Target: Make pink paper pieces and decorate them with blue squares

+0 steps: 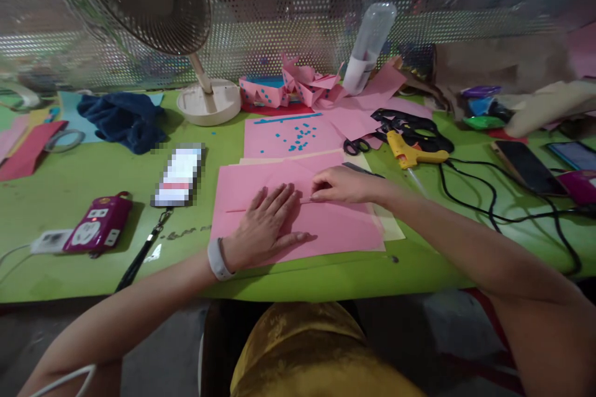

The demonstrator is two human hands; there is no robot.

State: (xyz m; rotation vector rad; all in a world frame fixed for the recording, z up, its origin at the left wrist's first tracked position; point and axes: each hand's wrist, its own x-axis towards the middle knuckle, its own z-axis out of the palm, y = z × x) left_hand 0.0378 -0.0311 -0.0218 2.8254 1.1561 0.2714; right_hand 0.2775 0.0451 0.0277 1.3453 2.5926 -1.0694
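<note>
On a sheet of pink paper in front of me, my left hand lies flat, its fingers stretched out. My right hand has its thumb and fingers pinched together over the middle of the same sheet. A thin strip of pink paper runs across the sheet, passes beneath my left fingers and reaches my right fingertips. Just beyond my right hand lies a dark, narrow tool, partly covered by the hand.
Behind are a pink sheet with blue bits, black scissors and folded pink paper shapes. A yellow glue gun with cables lies right. Left stand a fan, a phone and a purple power socket.
</note>
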